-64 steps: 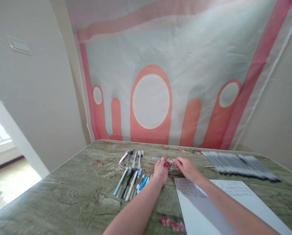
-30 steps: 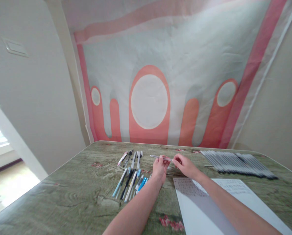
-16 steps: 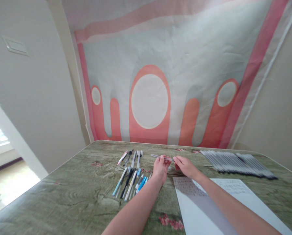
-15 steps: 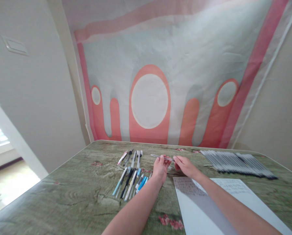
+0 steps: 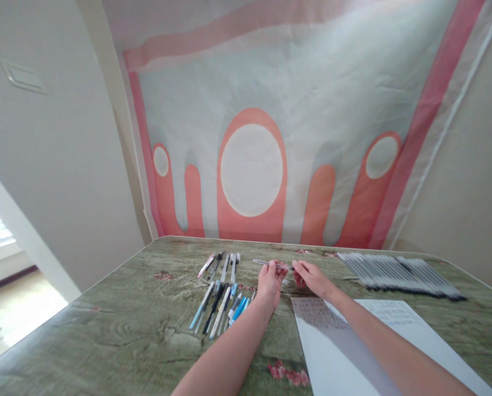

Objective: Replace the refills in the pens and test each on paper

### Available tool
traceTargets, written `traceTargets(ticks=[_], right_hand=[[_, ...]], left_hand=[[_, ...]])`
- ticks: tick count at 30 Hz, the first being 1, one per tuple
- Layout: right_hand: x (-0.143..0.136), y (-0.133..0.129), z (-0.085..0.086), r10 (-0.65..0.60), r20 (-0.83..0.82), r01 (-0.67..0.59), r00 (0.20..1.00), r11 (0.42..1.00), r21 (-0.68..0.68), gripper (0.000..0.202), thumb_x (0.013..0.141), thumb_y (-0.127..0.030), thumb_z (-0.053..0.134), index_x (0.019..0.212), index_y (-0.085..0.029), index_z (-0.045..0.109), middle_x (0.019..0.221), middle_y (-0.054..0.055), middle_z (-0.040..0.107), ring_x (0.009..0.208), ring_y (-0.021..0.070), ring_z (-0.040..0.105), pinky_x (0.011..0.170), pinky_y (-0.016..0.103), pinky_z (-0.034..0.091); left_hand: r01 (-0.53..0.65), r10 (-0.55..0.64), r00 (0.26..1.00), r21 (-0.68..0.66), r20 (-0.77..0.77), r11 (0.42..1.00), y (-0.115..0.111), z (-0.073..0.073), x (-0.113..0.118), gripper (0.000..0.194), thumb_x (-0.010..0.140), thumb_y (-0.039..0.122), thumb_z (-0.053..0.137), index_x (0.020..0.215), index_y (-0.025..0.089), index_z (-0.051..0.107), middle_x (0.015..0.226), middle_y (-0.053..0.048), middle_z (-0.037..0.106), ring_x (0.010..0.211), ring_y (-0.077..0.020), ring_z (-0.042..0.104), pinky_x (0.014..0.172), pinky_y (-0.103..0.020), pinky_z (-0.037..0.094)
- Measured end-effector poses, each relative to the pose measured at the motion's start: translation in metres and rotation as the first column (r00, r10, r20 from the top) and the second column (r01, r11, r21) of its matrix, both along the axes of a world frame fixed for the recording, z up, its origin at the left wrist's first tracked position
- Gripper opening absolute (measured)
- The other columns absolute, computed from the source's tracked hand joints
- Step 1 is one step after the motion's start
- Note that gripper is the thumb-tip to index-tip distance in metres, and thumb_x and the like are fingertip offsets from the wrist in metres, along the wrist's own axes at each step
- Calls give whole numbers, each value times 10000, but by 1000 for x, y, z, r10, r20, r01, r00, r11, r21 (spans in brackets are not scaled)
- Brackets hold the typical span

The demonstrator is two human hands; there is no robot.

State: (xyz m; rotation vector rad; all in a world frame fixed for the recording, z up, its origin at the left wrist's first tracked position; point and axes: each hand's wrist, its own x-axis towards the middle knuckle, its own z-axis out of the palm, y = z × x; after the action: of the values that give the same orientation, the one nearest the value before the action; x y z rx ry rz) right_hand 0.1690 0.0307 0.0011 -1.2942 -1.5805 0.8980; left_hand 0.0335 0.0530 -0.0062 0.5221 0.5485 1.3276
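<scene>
A slim translucent pen (image 5: 259,262) is held level above the table, its pointed end toward the left. My left hand (image 5: 271,283) is closed round the middle of its barrel. At the pen's dark right end, my right hand (image 5: 311,276) pinches with thumb and fingers. Whether that dark end is a cap or a plug is too small to tell. Left of my left hand lies a group of pens (image 5: 219,308) in blue, black and white. Behind that group is a smaller row of pens (image 5: 225,267), some of them clear with dark ends.
A long row of clear pens with dark ends (image 5: 398,275) lies side by side at the back right. White paper (image 5: 332,352) with handwriting at its top lies under my right forearm. The wood-patterned table (image 5: 118,330) carries pink flower prints. A printed curtain (image 5: 252,170) hangs behind.
Almost nothing differs. Both hands keep hold of the same pen in nearly the same place, and the camera view has shifted slightly.
</scene>
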Motion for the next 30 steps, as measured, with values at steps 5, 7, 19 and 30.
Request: traceTargets(ticks=[5,7,19,30], right_hand=[[0,-4,6,-16,166,-12,986,986,166,312,817,-466,429,704,-188,511,598,-21,555,549,118,503,539,239,406],[-1,-4,7,9,158,-32,987,988,148,359,835,-471,389,655,-185,509,586,-14,551,549,120,505,547,244,408],[-4,-3,4,40,-31,-37,999,997,73,358,811,-521,412,695,-191,488,613,-22,541,563,124,515,523,242,410],[-7,-4,5,-13,-277,-23,961,992,-127,463,791,-588,384,596,-177,469,490,-31,481,437,114,474,464,261,398]], left_hand=[[-7,7,1000,15,0,1000,2,-2,-1,79,836,189,493,805,122,523,725,-48,617,672,-120,612,738,-283,487],[0,0,1000,26,-3,1000,2,-2,-1,80,836,191,492,803,124,520,728,-49,619,674,-120,612,745,-286,485],[23,-25,998,48,52,999,-1,0,0,96,799,213,555,804,124,521,731,-47,622,685,-121,611,745,-275,483],[50,-53,998,64,40,997,-5,8,0,118,801,243,563,790,132,525,736,-41,625,708,-120,618,800,-300,467]])
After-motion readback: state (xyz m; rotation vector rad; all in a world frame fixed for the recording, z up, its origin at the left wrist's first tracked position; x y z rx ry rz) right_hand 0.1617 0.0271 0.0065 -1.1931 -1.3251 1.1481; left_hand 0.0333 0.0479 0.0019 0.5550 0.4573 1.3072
